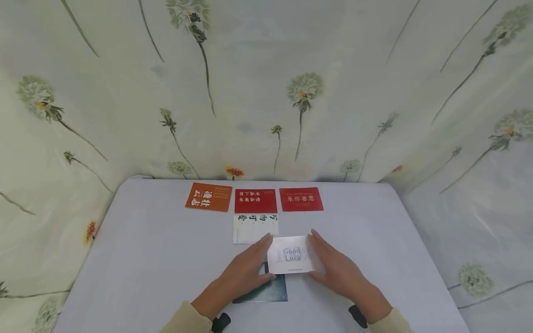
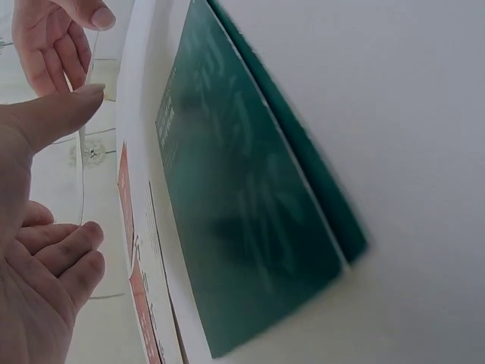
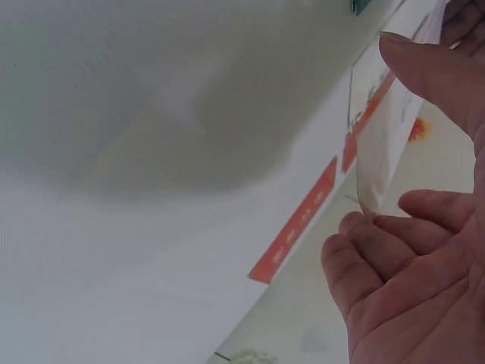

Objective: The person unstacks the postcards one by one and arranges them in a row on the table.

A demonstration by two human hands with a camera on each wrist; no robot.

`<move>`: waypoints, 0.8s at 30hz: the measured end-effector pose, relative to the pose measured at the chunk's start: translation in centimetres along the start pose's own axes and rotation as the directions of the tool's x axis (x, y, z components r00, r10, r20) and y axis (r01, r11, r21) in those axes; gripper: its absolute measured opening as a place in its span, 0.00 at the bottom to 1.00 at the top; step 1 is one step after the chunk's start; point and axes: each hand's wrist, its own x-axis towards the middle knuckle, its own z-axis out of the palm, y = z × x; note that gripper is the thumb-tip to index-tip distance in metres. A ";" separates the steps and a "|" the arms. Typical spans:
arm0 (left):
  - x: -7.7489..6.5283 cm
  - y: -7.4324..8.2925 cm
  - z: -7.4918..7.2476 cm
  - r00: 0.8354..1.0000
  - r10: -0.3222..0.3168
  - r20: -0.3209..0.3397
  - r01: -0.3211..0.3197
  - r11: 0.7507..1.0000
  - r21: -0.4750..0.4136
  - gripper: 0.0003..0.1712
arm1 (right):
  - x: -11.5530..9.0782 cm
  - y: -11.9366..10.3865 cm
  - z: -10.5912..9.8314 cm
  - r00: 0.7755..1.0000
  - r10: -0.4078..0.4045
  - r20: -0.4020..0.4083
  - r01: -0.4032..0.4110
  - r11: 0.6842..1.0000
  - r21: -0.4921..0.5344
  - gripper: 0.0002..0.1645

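A white card (image 1: pixel 291 268) printed "Good Luck" is held up between my two hands, its face turned toward the head camera. My left hand (image 1: pixel 243 270) grips its left edge, thumb at the bottom corner and fingertips at the top one. On the opposite edge, my right hand (image 1: pixel 341 273) pinches the card between thumb and fingers in the same way. Dark green cards or a folded green card (image 2: pixel 235 197) lie on the table below, partly covered by my left hand and the white card in the head view.
Farther back lies a white card with dark green characters (image 1: pixel 255 231). Behind it, an orange card (image 1: pixel 209 197), a red card (image 1: pixel 256 206) and another red card (image 1: pixel 301 205) form a row on the white table (image 1: pixel 158 259). A flower-print curtain (image 1: pixel 258 92) hangs around the table.
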 end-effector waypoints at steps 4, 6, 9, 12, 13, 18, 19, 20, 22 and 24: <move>1.0 0.2 0.3 1.000 -0.007 -0.006 0.007 1.000 -0.006 0.61 | 0.5 0.8 -0.3 1.000 0.002 0.010 -0.002 1.000 -0.011 0.64; 1.7 0.2 0.5 1.000 -0.009 -0.001 0.009 1.000 -0.014 0.61 | 0.7 1.4 -0.3 1.000 0.005 0.018 -0.005 1.000 -0.015 0.64; 2.7 0.3 0.8 1.000 -0.016 0.009 0.017 0.999 -0.032 0.61 | 1.0 2.3 -0.5 1.000 0.011 0.022 -0.011 1.000 -0.030 0.62; 3.8 0.5 1.0 1.000 -0.015 0.009 0.015 0.999 -0.040 0.60 | 1.4 3.0 -0.7 1.000 0.022 0.022 -0.021 0.999 -0.040 0.61; 4.2 0.5 1.1 1.000 -0.012 0.006 0.012 0.999 -0.039 0.60 | 1.6 3.2 -0.8 0.999 0.027 0.020 -0.026 0.999 -0.041 0.61; 6.2 0.7 1.1 1.000 -0.011 0.001 0.011 0.999 -0.032 0.61 | 2.7 4.0 -1.2 0.999 0.047 0.022 -0.046 0.998 -0.034 0.59; 6.6 0.7 1.1 1.000 -0.014 0.004 0.014 0.999 -0.033 0.61 | 3.0 4.2 -1.2 0.999 0.050 0.022 -0.049 0.998 -0.034 0.59; 7.0 0.7 1.1 1.000 -0.019 0.008 0.019 0.999 -0.034 0.61 | 3.2 4.4 -1.2 0.998 0.054 0.024 -0.053 0.998 -0.032 0.60; 7.6 0.6 1.2 0.999 -0.034 0.021 0.034 0.999 -0.028 0.62 | 3.8 4.8 -1.2 0.998 0.060 0.032 -0.059 0.998 -0.027 0.60; 8.1 0.4 1.2 0.999 -0.046 0.026 0.047 0.999 -0.016 0.62 | 4.3 5.2 -1.2 0.998 0.057 0.041 -0.057 0.998 -0.020 0.60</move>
